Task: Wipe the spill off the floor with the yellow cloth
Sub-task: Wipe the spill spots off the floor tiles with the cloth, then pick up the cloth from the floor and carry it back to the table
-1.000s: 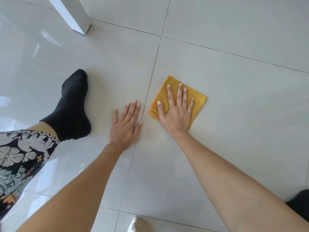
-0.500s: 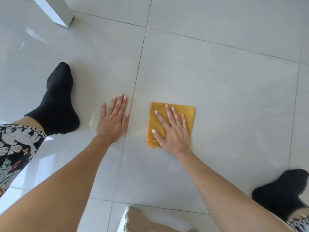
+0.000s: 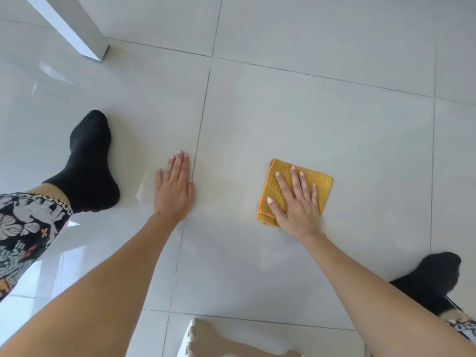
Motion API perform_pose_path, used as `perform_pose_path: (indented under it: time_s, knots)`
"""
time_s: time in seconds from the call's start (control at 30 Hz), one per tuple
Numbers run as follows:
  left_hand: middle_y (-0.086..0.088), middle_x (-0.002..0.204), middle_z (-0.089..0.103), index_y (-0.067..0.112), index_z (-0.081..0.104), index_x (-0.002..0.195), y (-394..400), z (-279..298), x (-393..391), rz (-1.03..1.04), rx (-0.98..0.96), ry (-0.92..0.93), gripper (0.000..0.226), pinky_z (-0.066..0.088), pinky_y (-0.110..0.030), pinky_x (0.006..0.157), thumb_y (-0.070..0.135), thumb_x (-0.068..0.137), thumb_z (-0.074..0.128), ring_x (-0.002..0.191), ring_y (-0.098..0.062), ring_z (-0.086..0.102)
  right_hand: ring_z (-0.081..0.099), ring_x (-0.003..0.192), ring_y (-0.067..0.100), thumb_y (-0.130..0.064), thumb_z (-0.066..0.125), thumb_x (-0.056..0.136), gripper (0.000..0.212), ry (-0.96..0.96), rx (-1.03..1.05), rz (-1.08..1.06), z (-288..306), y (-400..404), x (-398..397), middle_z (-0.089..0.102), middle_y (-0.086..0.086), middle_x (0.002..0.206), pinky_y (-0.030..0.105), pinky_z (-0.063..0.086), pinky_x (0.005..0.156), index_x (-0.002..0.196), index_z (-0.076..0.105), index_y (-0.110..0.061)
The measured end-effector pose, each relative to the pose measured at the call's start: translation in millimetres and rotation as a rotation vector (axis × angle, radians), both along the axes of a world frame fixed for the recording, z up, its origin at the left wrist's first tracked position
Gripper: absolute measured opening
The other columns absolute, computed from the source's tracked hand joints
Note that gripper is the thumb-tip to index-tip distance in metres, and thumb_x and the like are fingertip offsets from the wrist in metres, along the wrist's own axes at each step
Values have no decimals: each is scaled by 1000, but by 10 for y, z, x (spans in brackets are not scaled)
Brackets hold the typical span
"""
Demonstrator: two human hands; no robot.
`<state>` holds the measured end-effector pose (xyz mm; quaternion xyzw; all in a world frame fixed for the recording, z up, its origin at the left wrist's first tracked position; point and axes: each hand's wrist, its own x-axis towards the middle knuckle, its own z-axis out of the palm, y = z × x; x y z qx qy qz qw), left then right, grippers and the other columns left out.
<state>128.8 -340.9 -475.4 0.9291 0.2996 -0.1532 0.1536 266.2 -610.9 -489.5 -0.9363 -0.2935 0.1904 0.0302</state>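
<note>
A folded yellow cloth (image 3: pixel 323 184) lies flat on the pale glossy tiled floor (image 3: pixel 334 119), right of a grout line. My right hand (image 3: pixel 296 204) presses down on it with the palm flat and the fingers spread, covering much of its lower half. My left hand (image 3: pixel 173 191) rests flat on the bare floor just left of the same grout line, holding nothing, fingers together. The tile between the two hands shows only a faint sheen; I cannot make out a distinct spill.
My left foot in a black sock (image 3: pixel 87 166) stands left of my left hand, under a patterned trouser leg. My right sock (image 3: pixel 432 279) is at the lower right. A white furniture leg (image 3: pixel 77 29) stands at the far left. A foam mat edge (image 3: pixel 206 338) shows at the bottom.
My right hand has slid the cloth to the right and nearer to me, away from the grout line and from my left hand. The left hand stays planted on the floor.
</note>
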Motion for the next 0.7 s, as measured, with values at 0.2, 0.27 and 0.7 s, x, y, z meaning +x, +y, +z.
perform_pose_path:
  time_s: [0.2, 0.27, 0.7]
  knots:
    - [-2, 160, 15, 9, 24, 150, -325, 200, 404, -86, -67, -59, 53, 11, -41, 118, 26, 101, 31, 147, -20, 14, 38, 137, 30, -41, 51, 94, 49, -29, 211, -130, 256, -140, 237, 38, 11, 151, 44, 33, 111, 136, 53, -16]
    - [-2, 160, 16, 8, 25, 150, -470, 231, 619, -152, -106, -78, 53, 14, -40, 117, 28, 101, 31, 146, -20, 17, 47, 129, 33, -32, 56, 94, 42, -60, 228, -254, 330, -251, 362, 46, 14, 141, 43, 37, 106, 131, 58, -11]
    - [-2, 158, 18, 10, 28, 147, -1288, 259, 1423, -363, -226, -33, 54, 20, -39, 117, 35, 100, 35, 145, -20, 18, 55, 89, 18, -16, 71, 85, 18, 322, 163, -533, 465, -380, 999, 59, 4, 98, 24, 42, 79, 101, 65, -12]
